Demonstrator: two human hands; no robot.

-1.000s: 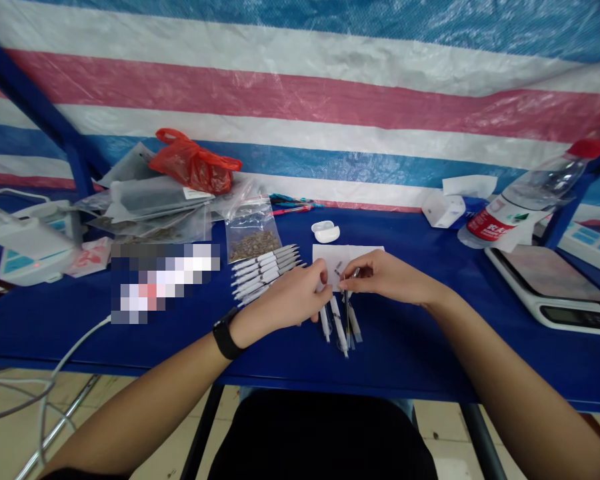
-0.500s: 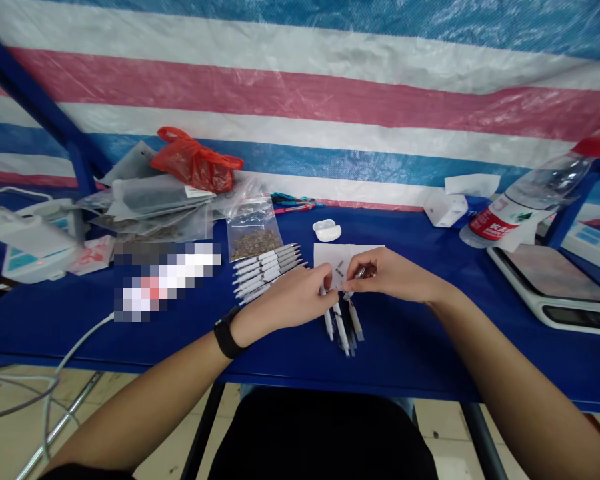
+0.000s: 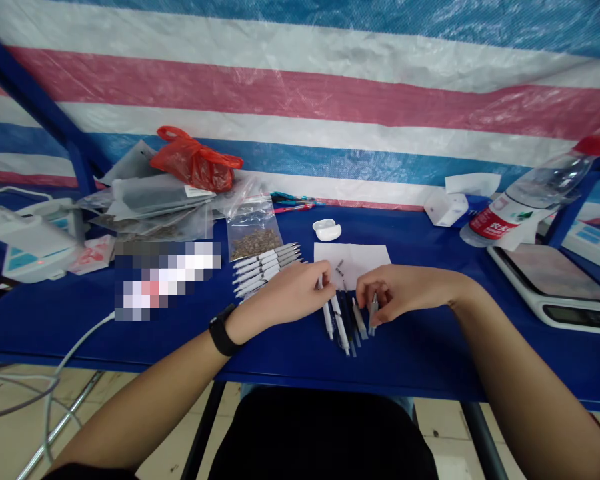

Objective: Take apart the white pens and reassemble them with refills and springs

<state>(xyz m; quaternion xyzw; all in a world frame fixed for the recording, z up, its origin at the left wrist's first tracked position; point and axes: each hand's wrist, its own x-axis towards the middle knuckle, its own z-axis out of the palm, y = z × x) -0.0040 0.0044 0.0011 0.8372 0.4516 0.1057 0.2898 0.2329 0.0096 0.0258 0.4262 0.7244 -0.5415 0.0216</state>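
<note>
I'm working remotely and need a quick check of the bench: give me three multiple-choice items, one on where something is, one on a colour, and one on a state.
1. Where is the white earbud case relative to the sheet of white paper?
A) Just beyond its far edge
B) On top of it
C) Under its near edge

2. What colour is the cap of the plastic water bottle?
A) Blue
B) Red
C) Yellow

3. How do the white pens left of the paper lie?
A) Standing in a cup
B) Scattered on the floor
C) Side by side in a row on the table

Answers:
1. A, the case lies apart from the paper, on the far side.
2. B, the cap shows red at the bottle's top.
3. C, the pens lie flat and parallel.
</note>
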